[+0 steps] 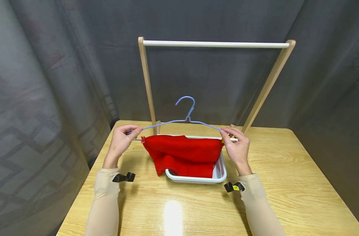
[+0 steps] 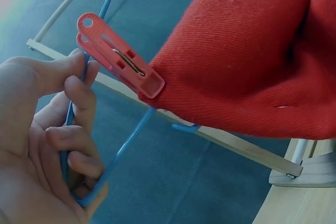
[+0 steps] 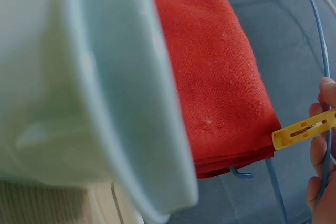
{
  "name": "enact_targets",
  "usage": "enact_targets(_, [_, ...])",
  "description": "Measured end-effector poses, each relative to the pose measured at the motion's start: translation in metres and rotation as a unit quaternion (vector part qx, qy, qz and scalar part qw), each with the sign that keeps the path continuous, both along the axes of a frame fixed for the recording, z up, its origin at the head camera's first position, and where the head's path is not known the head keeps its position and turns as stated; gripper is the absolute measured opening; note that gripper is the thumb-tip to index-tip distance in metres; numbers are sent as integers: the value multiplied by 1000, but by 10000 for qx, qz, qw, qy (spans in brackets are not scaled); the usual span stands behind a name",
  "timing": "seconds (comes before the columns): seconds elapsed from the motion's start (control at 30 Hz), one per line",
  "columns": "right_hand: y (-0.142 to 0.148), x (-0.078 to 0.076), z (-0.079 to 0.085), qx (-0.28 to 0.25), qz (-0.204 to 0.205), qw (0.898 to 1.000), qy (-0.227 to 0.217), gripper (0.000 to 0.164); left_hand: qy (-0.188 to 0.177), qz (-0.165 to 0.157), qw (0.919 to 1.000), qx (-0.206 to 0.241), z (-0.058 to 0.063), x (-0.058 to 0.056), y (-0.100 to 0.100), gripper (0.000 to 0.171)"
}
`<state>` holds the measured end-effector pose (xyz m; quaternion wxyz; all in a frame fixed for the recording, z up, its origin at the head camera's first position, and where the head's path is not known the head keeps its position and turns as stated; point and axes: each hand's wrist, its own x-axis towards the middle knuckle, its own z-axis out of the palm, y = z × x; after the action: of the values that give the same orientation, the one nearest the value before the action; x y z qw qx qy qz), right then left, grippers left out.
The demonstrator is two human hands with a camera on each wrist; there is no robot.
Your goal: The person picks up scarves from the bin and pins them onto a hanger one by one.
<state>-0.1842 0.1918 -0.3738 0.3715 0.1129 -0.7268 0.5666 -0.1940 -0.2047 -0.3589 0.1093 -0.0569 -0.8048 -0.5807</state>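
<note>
A blue hanger (image 1: 173, 121) is held up by both hands, its hook pointing upward. My left hand (image 1: 123, 139) grips its left end, fingers curled round the wire. At the opposite end my right hand (image 1: 236, 146) pinches the wire between thumb and fingers. Over the lower bar hangs a red cloth (image 1: 183, 152), folded over. A pink clothespin (image 2: 121, 56) clips the cloth's left corner near my left fingers. On the other corner sits a yellow clothespin (image 3: 304, 129), right beside my right fingers.
Beneath the cloth stands a white basin (image 1: 197, 180) on the wooden table (image 1: 285, 177). Behind it rises a rack with wooden posts (image 1: 265, 85) and a white rod (image 1: 214, 44). Grey curtains (image 1: 43, 82) surround the table.
</note>
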Motion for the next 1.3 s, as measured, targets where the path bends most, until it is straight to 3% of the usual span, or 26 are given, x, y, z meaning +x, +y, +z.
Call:
enact_targets(0.4, [4,2,2,-221,1,9998,17,8,-11,-212,9997,-83,3,-1,-1,25])
enact_targets(0.77, [15,3,2,-143,43,9999,-63,4,224,47,9985,489,-7,-6,-9,36])
enact_targets(0.9, [19,3,4,-60,89,9999,-50,3,64,99,9959,897,-13,-10,-13,37])
enact_targets(1.1, [26,5,9,-86,93,9999,-34,5,-157,189,9835,1792,-19,-17,-15,45])
enact_targets(1.3, [40,0,5,-52,-115,9998,-172,5,-548,214,9795,1929,-28,-27,-14,50])
